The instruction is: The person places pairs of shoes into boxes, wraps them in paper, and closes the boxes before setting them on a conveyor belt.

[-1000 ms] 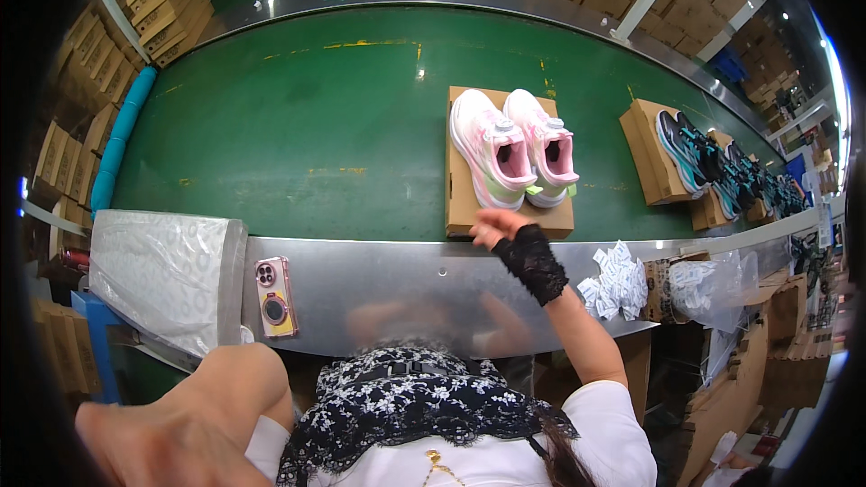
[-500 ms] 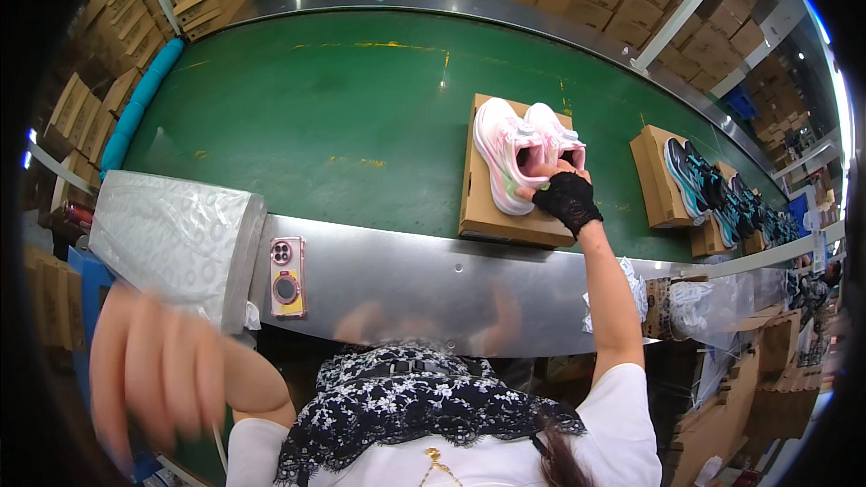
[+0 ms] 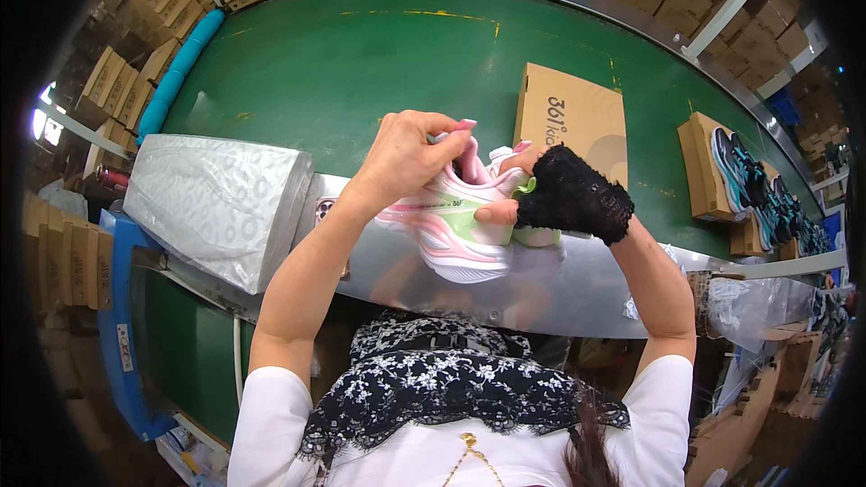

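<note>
A pair of pink and white sneakers is held up over the metal edge of the belt, soles toward me. The nearer sneaker [image 3: 456,230] has a light green patch on its side; the other sneaker [image 3: 538,236] is mostly hidden behind it and the glove. My right hand [image 3: 573,194], in a black fingerless glove, grips the pair at the heels, its thumb on the green patch. My left hand [image 3: 410,153], bare, is closed in a pinch at the opening of the nearer sneaker. Behind them a closed cardboard shoebox [image 3: 577,104] lies on the green belt [image 3: 361,63].
At left lies a plastic-covered stack of patterned white paper [image 3: 216,203]. A phone [image 3: 325,208] is partly behind my left forearm. Farther right, dark blue-and-black sneakers [image 3: 729,167] rest on shoeboxes. A metal ledge [image 3: 397,284] runs along the near side.
My right hand has lifted the sneakers off the shoebox and brought them nearer and left. My left hand has come up from the lower left to the nearer sneaker's opening.
</note>
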### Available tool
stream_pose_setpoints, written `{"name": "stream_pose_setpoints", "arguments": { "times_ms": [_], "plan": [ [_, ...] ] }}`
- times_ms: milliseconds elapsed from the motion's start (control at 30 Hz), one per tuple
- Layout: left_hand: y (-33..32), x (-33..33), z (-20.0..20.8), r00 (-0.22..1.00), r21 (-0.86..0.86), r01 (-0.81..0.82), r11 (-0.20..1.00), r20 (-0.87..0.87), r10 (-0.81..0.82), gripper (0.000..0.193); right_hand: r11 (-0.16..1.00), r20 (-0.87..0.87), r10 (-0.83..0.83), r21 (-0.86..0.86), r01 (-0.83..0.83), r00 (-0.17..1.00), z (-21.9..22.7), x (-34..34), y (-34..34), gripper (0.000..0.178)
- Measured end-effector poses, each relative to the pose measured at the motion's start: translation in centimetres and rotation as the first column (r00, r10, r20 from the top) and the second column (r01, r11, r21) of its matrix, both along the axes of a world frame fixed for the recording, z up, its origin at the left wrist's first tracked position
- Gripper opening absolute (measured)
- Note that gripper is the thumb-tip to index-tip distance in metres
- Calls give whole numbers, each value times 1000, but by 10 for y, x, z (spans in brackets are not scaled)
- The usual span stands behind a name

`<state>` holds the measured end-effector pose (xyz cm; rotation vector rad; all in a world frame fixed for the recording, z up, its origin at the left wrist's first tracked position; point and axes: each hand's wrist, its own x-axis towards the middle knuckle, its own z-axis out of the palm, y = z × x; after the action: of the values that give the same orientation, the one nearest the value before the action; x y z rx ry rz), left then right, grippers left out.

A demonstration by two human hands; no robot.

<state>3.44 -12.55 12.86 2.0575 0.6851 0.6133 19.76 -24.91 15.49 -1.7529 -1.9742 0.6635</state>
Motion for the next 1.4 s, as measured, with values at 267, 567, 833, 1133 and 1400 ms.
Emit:
{"name": "stream_pose_setpoints", "arguments": {
  "times_ms": [267,567,833,1133,1400],
  "plan": [
    [4,-41,-65,991,-193,-9,981,-134,-17,29,929,288,212,237,-284,934,-115,-29,-15,43],
    [-20,-8,-133,917,203,233,951,-371,-145,38,922,-73,-330,189,338,941,-177,23,-15,33],
    [-5,53,-137,986,240,135,961,-129,-107,49,605,98,-675,641,472,732,-193,44,-7,72],
    [25,58,-163,770,423,323,846,-638,25,46,-88,-907,-309,-272,958,-286,-154,125,-118,45],
    [54,20,-167,978,371,178,911,-172,-121,21,-24,354,-919,388,921,-174,-309,83,-189,25]
  ]
}}
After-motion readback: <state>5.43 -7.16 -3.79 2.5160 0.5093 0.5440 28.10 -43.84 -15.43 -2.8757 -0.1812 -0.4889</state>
